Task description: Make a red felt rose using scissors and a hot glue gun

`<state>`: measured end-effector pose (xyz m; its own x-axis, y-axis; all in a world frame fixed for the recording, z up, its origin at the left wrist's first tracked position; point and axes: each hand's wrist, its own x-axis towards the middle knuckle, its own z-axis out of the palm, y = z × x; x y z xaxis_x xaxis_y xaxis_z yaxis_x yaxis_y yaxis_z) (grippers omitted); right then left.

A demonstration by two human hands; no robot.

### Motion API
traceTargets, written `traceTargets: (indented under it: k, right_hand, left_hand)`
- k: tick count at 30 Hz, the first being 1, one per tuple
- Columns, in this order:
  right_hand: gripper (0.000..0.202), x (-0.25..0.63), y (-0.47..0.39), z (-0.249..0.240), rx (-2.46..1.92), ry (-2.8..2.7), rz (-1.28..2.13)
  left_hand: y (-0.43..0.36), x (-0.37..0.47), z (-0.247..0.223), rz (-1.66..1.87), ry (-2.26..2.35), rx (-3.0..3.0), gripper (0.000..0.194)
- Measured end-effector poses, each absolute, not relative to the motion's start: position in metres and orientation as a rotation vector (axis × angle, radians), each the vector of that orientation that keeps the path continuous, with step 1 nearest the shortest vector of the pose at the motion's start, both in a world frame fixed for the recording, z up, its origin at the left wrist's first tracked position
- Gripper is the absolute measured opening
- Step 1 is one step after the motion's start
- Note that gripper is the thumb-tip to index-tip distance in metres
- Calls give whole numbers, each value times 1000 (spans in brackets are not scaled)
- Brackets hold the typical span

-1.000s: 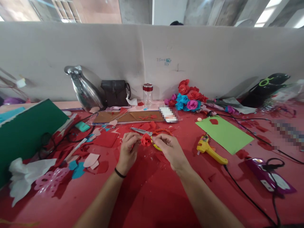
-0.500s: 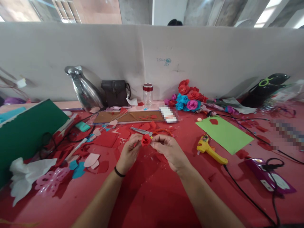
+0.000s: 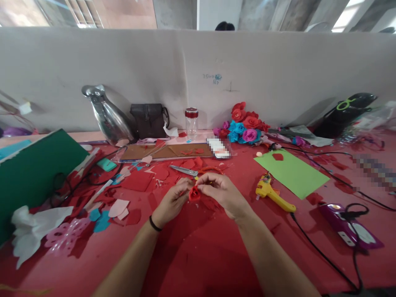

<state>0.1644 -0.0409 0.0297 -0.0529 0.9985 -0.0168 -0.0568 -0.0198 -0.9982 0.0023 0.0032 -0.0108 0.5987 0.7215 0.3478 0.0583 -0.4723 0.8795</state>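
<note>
In a narrow grip by the left hand (image 3: 173,200) and right hand (image 3: 223,194), the small red paper flower (image 3: 194,194) is held, visibly layered, with flat red paper (image 3: 139,180) left unattached.

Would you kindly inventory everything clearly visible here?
Flower: one, red, between hands
Scissors: one, silver-bladed, centre
Glue gun: one, yellow, right
Sheet: one, light green, right
Bouquet: one, multicoloured, rear
Phone: one, white-screened, centre
Jar: one, clear, rear
Bag: one, dark, rear
Jug: one, silver, rear left
Board: one, green, far left
Power strip: one, purple, right
Tissue: one, white, left
Scraps: many, red, pink, blue, scattered
Table: one, red, throughout
Left hand, right hand: two, centre
</note>
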Motion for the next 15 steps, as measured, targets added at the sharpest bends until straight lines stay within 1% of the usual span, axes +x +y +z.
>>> traceTargets:
  k: [11, 15]
  right_hand:
    - [10, 176, -42, 37, -1287, -1472, 1230]
    - [12, 174, -40, 32, -1245, -1370, 1254]
  left_hand:
    - [5, 0, -3, 714, 517, 2007, 43]
    - [3, 1, -3, 683, 503, 1881, 42]
